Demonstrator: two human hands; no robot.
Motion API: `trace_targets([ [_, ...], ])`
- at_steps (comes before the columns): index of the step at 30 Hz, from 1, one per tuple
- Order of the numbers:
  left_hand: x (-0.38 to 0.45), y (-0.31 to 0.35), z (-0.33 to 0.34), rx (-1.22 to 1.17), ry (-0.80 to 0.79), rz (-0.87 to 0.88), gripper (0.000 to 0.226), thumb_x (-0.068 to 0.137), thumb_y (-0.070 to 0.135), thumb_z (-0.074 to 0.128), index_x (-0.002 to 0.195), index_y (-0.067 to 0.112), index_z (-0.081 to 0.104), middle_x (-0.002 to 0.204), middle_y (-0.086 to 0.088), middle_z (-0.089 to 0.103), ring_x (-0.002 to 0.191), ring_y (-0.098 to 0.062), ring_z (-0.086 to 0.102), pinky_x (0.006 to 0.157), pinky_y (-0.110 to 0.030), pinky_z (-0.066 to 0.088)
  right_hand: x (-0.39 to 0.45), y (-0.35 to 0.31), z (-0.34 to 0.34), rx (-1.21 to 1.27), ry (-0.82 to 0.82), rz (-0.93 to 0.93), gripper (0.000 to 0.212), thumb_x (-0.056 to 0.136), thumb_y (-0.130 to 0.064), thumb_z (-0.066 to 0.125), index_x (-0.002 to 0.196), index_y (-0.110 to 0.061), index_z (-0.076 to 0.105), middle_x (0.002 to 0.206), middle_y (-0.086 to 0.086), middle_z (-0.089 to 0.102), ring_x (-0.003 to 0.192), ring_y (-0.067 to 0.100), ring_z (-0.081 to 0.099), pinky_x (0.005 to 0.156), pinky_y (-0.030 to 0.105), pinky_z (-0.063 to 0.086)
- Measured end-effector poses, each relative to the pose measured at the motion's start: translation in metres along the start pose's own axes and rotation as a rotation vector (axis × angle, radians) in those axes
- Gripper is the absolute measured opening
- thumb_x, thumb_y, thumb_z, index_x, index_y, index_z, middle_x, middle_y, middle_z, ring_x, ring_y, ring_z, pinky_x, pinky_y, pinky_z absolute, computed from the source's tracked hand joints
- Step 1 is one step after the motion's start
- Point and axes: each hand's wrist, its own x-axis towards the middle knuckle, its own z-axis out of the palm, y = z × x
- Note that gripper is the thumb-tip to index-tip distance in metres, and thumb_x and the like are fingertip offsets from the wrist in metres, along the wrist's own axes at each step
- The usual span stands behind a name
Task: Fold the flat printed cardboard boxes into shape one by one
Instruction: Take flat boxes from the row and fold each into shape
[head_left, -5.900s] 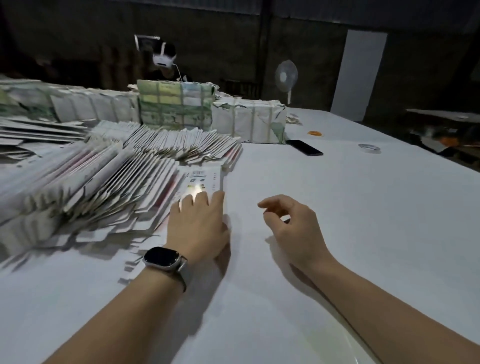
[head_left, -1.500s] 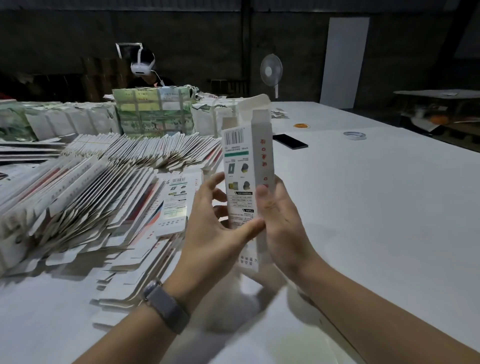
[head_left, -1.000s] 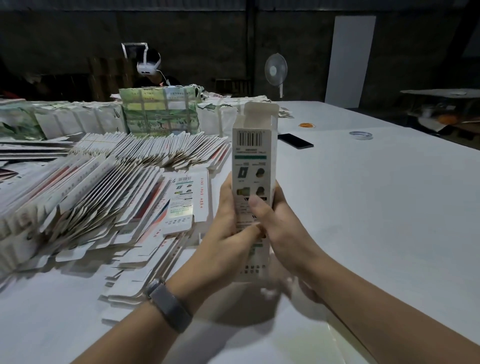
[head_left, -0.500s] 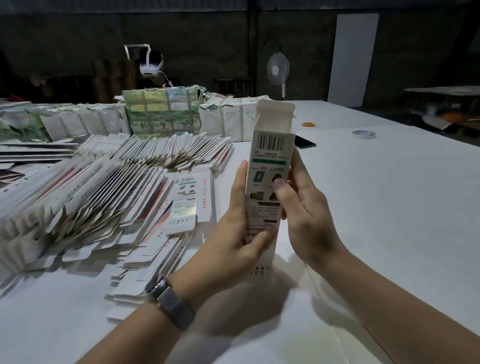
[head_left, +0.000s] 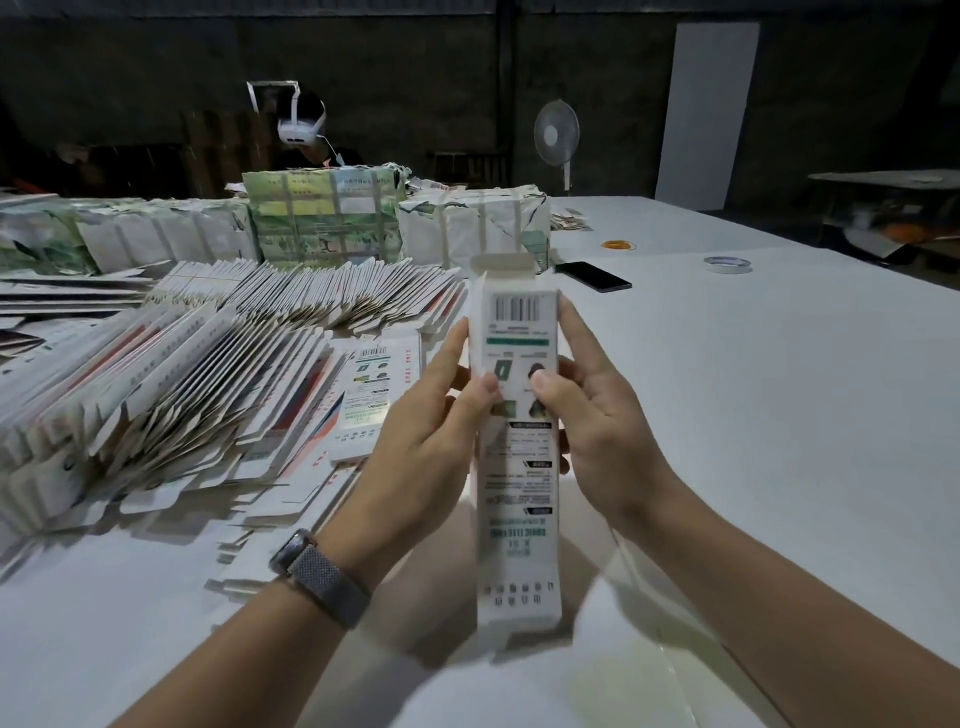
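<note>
Currently box (head_left: 519, 457) is upright above table (head_left: 753, 415), top flap open. Left hand (head_left: 431, 436) and right hand (head_left: 597, 431) pinch its sides, thumbs on front. Likely light, thin card, crushable; hold at edges, approx. mid-height.

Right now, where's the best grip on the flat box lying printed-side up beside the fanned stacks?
Probably its near short edge, from the person's side. The flat box lies face up with its left part on the fanned stack of flat boxes; its near end is exposed, so fingers could likely slide under it. Both the left hand and right hand are busy holding the upright folded box.
</note>
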Motion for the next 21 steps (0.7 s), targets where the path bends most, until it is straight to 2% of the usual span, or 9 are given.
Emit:
trace_targets([
  [3,0.0005,0.0024,-0.0021,-0.206,0.033,-0.042,0.052,0.105,0.018,0.045,0.154,0.031,0.031,0.101,0.008,0.076,0.090,-0.010,0.074,0.070,-0.020,0.057,-0.0024,-0.0021,0.0042,0.056,-0.070,0.081,0.060,0.093,-0.024,0.045,0.142,-0.056,0.034,0.099,0.013,0.070,0.076,0.017,0.068,0.060,0.030,0.055],
  [4,0.0005,0.0031,-0.0030,-0.220,0.031,-0.062,0.055,0.105,0.016,0.045,0.156,0.030,0.028,0.102,0.005,0.077,0.089,-0.011,0.074,0.069,-0.021,0.058,-0.0028,-0.0028,0.0042,0.062,-0.072,0.097,0.058,0.092,-0.025,0.045,0.137,-0.061,0.036,0.098,0.011,0.070,0.077,0.018,0.068,0.063,0.036,0.055],
  [7,0.0001,0.0027,-0.0048,-0.204,0.016,-0.123,0.050,0.105,0.016,0.044,0.151,0.032,0.036,0.103,-0.003,0.077,0.085,-0.017,0.074,0.067,-0.026,0.058,-0.0023,-0.0046,0.0023,0.062,-0.068,0.123,0.059,0.090,-0.024,0.046,0.134,-0.061,0.034,0.092,0.002,0.073,0.078,0.020,0.071,0.061,0.038,0.059],
  [10,0.0003,0.0015,-0.0059,-0.196,-0.001,-0.179,0.042,0.106,0.019,0.046,0.144,0.034,0.043,0.102,-0.006,0.077,0.085,-0.021,0.072,0.071,-0.039,0.059,-0.0021,-0.0039,0.0032,0.027,-0.057,0.153,0.062,0.087,-0.025,0.047,0.138,-0.057,0.033,0.097,0.010,0.071,0.083,0.032,0.072,0.067,0.063,0.054],
  [11,0.0006,0.0008,-0.0064,-0.199,-0.010,-0.191,0.041,0.105,0.022,0.049,0.144,0.034,0.044,0.102,-0.006,0.076,0.086,-0.023,0.072,0.072,-0.041,0.059,-0.0022,-0.0029,0.0034,0.018,-0.055,0.156,0.062,0.087,-0.025,0.047,0.139,-0.056,0.033,0.097,0.010,0.071,0.084,0.033,0.071,0.066,0.062,0.055],
  [13,0.0007,-0.0007,-0.0070,-0.211,-0.027,-0.207,0.045,0.095,0.029,0.050,0.140,0.034,0.047,0.101,-0.008,0.076,0.086,-0.026,0.072,0.073,-0.045,0.058,-0.0022,-0.0010,0.0023,0.031,-0.059,0.161,0.064,0.086,-0.023,0.047,0.142,-0.052,0.034,0.094,0.005,0.072,0.082,0.025,0.073,0.055,0.039,0.058],
  [15,0.0008,-0.0024,-0.0071,-0.228,-0.042,-0.209,0.044,0.092,0.030,0.047,0.135,0.036,0.050,0.101,-0.009,0.076,0.085,-0.027,0.072,0.074,-0.048,0.058,-0.0025,-0.0003,0.0010,0.060,-0.066,0.176,0.065,0.085,-0.021,0.047,0.143,-0.048,0.035,0.090,0.003,0.072,0.078,0.017,0.074,0.056,0.025,0.056],
  [18,0.0003,-0.0048,-0.0082,-0.241,-0.051,-0.201,0.041,0.092,0.029,0.047,0.132,0.035,0.052,0.103,-0.010,0.076,0.087,-0.028,0.071,0.075,-0.051,0.057,-0.0027,0.0020,-0.0002,0.064,-0.069,0.189,0.062,0.084,-0.022,0.046,0.141,-0.046,0.038,0.089,0.000,0.073,0.078,0.016,0.074,0.059,0.023,0.056],
  [21,-0.0002,-0.0055,-0.0087,-0.241,-0.057,-0.193,0.040,0.092,0.029,0.047,0.132,0.034,0.051,0.107,-0.012,0.075,0.089,-0.031,0.071,0.080,-0.059,0.057,-0.0017,0.0025,-0.0016,0.055,-0.072,0.204,0.056,0.082,-0.023,0.046,0.133,-0.046,0.043,0.089,0.000,0.074,0.078,0.018,0.073,0.061,0.029,0.057],
])
